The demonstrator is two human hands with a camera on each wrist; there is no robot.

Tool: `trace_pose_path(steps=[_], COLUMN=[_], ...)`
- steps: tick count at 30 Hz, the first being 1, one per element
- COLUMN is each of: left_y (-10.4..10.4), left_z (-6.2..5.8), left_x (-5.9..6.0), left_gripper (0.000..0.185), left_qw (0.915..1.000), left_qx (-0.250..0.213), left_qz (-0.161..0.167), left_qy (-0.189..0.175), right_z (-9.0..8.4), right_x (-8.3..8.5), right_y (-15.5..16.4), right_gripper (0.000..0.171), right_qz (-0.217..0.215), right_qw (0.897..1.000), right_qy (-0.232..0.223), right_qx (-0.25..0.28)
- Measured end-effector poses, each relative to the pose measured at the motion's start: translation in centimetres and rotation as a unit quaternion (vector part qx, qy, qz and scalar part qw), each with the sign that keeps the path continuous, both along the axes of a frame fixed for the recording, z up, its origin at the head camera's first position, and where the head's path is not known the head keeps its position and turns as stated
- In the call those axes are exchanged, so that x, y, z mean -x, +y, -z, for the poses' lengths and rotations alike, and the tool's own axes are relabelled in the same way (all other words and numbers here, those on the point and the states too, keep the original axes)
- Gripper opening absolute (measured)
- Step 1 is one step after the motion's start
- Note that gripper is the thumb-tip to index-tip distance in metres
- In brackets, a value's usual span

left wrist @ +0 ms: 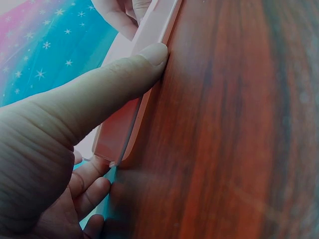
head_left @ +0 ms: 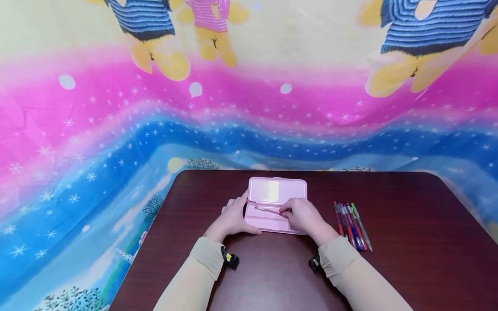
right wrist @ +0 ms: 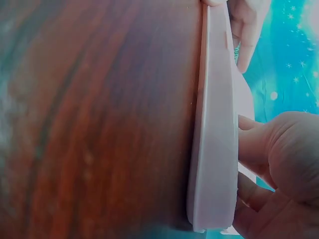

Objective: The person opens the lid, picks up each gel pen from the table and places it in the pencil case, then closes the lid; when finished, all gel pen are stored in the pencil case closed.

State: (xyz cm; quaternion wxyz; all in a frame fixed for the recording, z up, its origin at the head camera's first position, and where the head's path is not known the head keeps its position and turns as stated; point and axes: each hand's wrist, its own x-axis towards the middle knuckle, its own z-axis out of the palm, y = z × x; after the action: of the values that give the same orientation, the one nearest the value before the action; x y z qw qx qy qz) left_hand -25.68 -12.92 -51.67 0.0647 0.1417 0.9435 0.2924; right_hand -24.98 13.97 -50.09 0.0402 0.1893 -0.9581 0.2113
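The left hand [head_left: 232,218] is spread loosely around the left end of the open pencil case [head_left: 266,224], thumb against its near side, probably to steady it. The right hand [head_left: 304,216] pinches a pen [head_left: 266,210] by its right end, inside the case's back compartment. The pen's long axis runs nearly along the case, its free end pointing left and slightly away (whether that's the writing tip is unclear). More pens [head_left: 350,224] lie right on the table [head_left: 264,276], seemingly within easy reach.
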Motion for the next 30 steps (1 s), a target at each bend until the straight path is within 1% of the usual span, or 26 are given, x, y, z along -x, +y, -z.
trace_pose_path(steps=[5,7,9,12,14,16,18,19,21,24,28,30], left_y=[0.1,0.1,0.0,0.0,-0.1,-0.1,-0.1,-0.2,-0.2,-0.2,-0.2,-0.2], left_z=[0.2,0.3,0.3,0.3,0.3,0.1,0.1,0.1,0.1,0.2,0.2,0.3], left_x=[0.0,-0.1,-0.1,0.0,0.0,0.1,0.1,0.0,0.0,0.0,0.1,0.2], left_gripper=[0.151,0.151,0.151,0.151,0.151,0.152,0.152,0.152,0.152,0.152,0.149,0.148], left_qw=[1.0,1.0,1.0,1.0,1.0,0.9999,0.9999,0.9999,0.9999,1.0,0.9999,0.9999], left_qx=[-0.001,-0.002,-0.003,-0.005,-0.006,-0.01,-0.012,-0.011,-0.011,-0.009,-0.013,-0.012], left_qz=[0.002,0.002,0.001,0.0,0.001,0.002,0.002,0.0,-0.001,-0.002,0.003,0.004], left_qy=[-0.002,-0.002,-0.001,0.002,0.003,0.002,0.001,0.0,-0.001,-0.002,0.0,0.0], right_z=[0.2,0.0,-0.5,-1.6,-2.4,-3.2,-3.9,-4.1,-4.5,-4.5,-3.5,-3.0], right_x=[-0.1,-0.3,-0.5,-0.9,-1.1,-1.4,-1.5,-1.6,-1.8,-2.0,-2.3,-2.4], right_y=[0.5,0.9,1.7,3.6,5.3,7.2,9.2,10.3,12.3,14.9,17.3,17.9], right_gripper=[0.008,0.009,0.012,0.021,0.027,0.032,0.039,0.043,0.053,0.066,0.073,0.074], right_qz=[0.021,0.032,0.042,0.067,0.09,0.122,0.157,0.177,0.21,0.248,0.266,0.266], right_qw=[1.0,0.999,0.998,0.995,0.991,0.986,0.98,0.978,0.973,0.966,0.955,0.951], right_qy=[-0.005,-0.015,-0.015,0.004,0.028,0.044,0.048,0.042,0.017,-0.044,-0.128,-0.157], right_qx=[0.012,0.022,0.039,0.074,0.094,0.106,0.109,0.107,0.092,0.057,0.024,0.017])
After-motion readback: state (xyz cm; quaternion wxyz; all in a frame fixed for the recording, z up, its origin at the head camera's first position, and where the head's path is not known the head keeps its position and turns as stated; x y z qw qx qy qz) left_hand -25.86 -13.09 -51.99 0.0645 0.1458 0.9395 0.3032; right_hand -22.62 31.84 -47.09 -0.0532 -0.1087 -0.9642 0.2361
